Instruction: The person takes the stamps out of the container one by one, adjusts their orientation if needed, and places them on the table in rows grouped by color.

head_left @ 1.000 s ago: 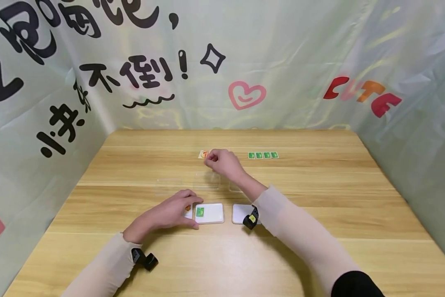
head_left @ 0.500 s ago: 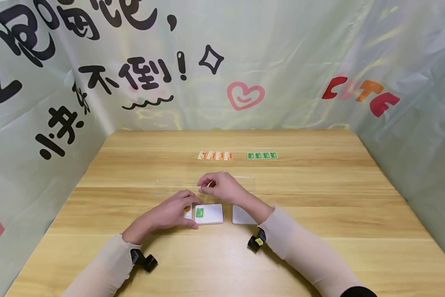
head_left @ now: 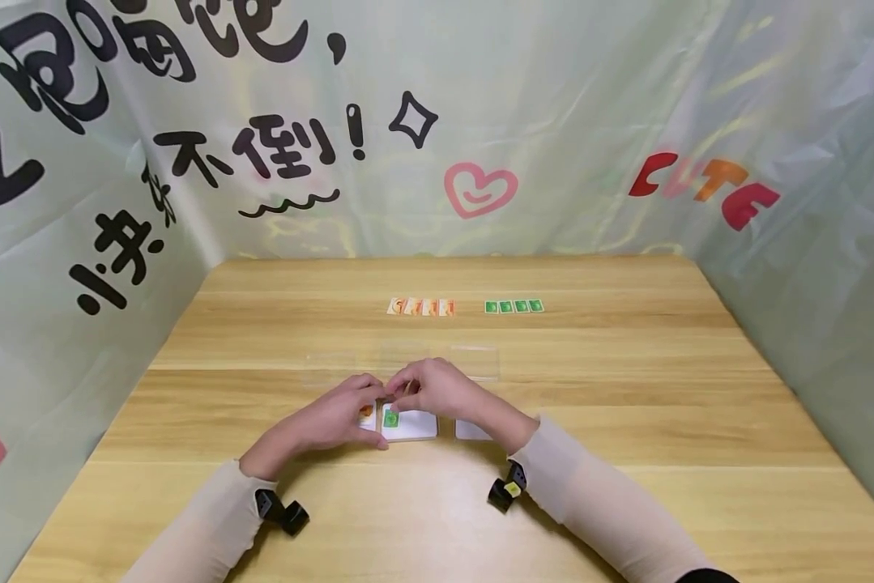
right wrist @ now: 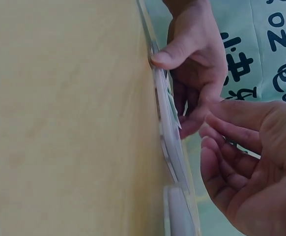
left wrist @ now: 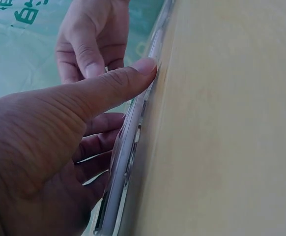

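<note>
My left hand (head_left: 330,413) lies over the left end of a row of flat white cases, its thumb at the near edge and fingers at the far edge. Beneath it an orange card (head_left: 366,414) partly shows. Beside its fingertips is the middle white case (head_left: 418,424), bearing a small green card (head_left: 390,419) at its left; in the right wrist view this card's edge tilts up. My right hand (head_left: 437,390) hovers over that case, thumb and fingertips pinched close to the green card. They pinch a small card, mostly hidden by the fingers.
Behind the hands stand faint clear plastic pieces (head_left: 475,364). Farther back lie several orange cards (head_left: 429,307) and several green cards (head_left: 514,306) in rows. Another white case (head_left: 471,430) lies under my right wrist. Printed cloth (head_left: 553,162) encloses the wooden table (head_left: 626,389).
My right hand has come from the orange card row toward me, down to the middle white case, uncovering the orange cards. The left hand has kept its place.
</note>
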`<state>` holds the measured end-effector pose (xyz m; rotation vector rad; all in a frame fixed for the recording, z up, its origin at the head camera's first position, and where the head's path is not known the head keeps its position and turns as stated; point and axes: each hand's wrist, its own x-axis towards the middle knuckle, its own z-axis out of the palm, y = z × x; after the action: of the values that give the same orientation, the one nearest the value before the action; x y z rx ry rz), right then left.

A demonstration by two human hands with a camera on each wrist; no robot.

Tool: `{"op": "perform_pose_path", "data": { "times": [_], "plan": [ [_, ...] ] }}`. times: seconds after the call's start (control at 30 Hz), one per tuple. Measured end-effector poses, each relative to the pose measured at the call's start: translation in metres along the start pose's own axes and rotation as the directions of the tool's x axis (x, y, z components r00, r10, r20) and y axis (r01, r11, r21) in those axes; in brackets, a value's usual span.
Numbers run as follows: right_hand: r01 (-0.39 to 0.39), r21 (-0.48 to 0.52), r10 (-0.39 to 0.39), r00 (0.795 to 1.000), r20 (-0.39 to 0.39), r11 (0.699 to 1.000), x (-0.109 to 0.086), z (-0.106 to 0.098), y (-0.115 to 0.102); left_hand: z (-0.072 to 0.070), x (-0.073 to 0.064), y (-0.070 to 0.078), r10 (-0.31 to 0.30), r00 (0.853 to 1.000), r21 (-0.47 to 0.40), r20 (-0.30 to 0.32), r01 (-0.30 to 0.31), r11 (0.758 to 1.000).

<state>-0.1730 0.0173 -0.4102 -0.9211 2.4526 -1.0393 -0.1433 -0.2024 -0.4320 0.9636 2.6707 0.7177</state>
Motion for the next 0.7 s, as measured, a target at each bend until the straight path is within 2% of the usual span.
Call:
{"op": "perform_pose_path", "data": {
  "times": [0.5,0.7],
  "plan": [
    [0.065,-0.169,-0.072,0.997,-0.035,0.983,-0.011,0.014,-0.002,0.002,0.003,-0.002,0.004,1.000,-0.005,-0.003,-0.004,1.000],
    [0.067,-0.199,-0.076,0.996,-0.036,0.978,-0.011,0.016,-0.002,0.001,0.001,0.000,0.001,1.000,-0.006,-0.006,-0.001,1.000]
  ]
}}
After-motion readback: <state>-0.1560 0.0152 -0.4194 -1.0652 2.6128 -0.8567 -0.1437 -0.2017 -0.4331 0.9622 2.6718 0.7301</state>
